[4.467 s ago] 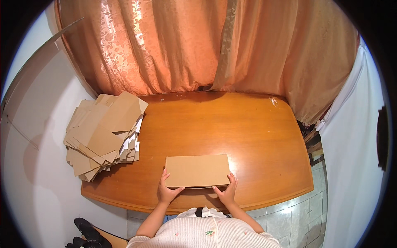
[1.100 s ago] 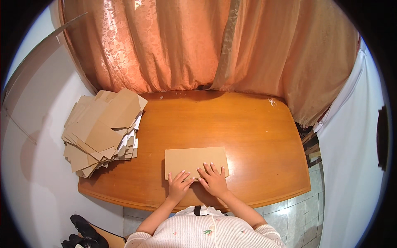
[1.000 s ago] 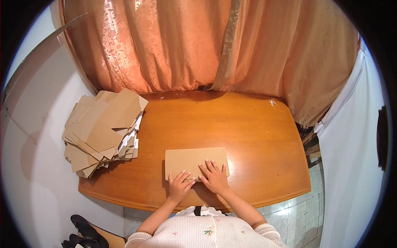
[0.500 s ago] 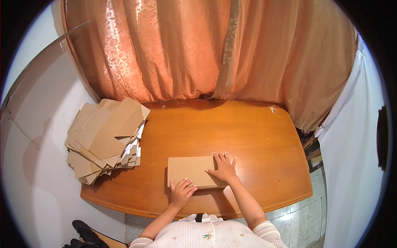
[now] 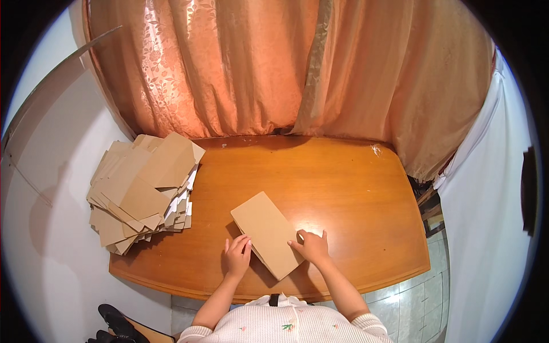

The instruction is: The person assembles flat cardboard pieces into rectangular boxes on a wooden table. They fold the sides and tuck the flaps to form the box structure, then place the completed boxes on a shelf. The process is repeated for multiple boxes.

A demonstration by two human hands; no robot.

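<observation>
A flat, closed brown cardboard box (image 5: 267, 231) lies at a slant on the wooden table in front of me, its long sides running from far left to near right. My left hand (image 5: 237, 255) is at its left long edge, fingers bent against the side. On the opposite edge is my right hand (image 5: 311, 247), its thumb at the rim and its index finger curved beside it. Between them the two hands hold the box. Its underside is hidden.
A tall, uneven pile of flattened cardboard pieces (image 5: 137, 188) stands on the table's left side by the white wall. Orange curtains (image 5: 246, 68) hang along the far edge, and a white cloth (image 5: 480, 188) hangs at the right. Black shoes (image 5: 117, 323) are at the lower left.
The cardboard box has turned clockwise from lying straight across to slanting. My right hand has come off its top to the right edge; my left hand has shifted slightly left along the side.
</observation>
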